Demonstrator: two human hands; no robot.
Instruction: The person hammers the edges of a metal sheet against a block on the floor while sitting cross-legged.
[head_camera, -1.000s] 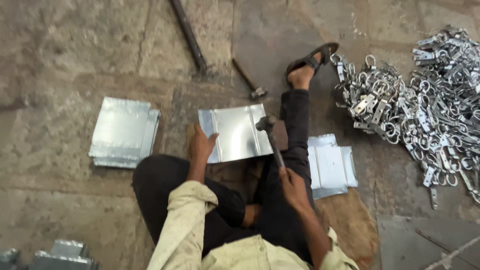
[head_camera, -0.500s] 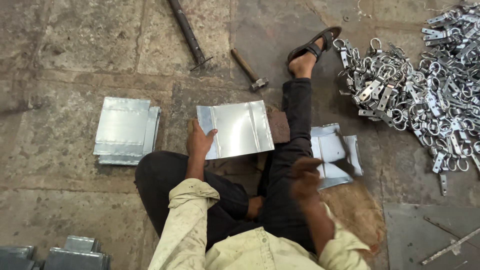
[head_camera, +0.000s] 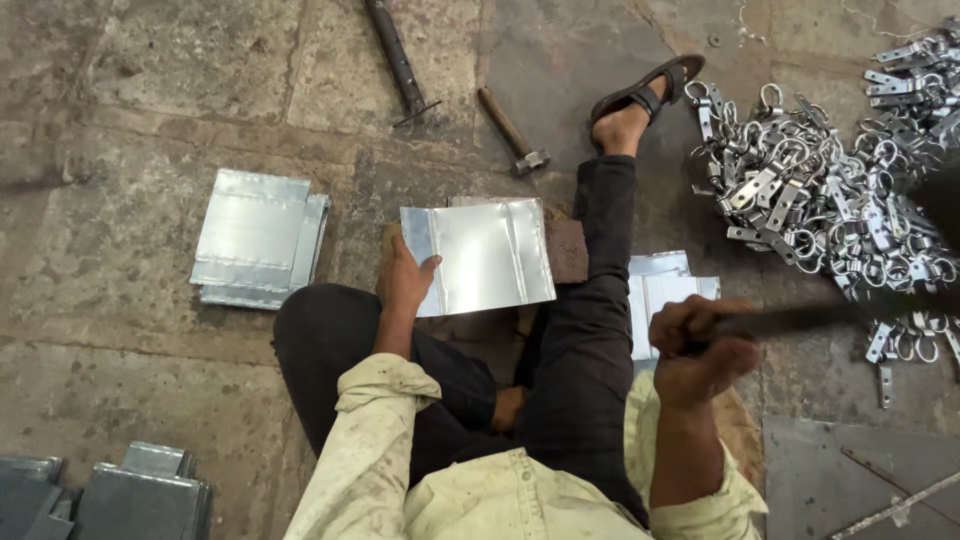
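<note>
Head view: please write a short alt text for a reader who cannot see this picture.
A person sitting on a stone floor holds a shiny metal sheet flat with the left hand, while the right hand raises a hammer handle. A pile of metal rings and clips lies to the right.

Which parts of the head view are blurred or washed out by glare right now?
Head view: the dark hammer handle in the right hand is motion-smeared, its head lost at the right edge; the shiny folded metal sheet under the left hand glares softly; elsewhere sharp, evenly lit.

Hammer (head_camera: 800, 318) head blurred, indistinct
</note>
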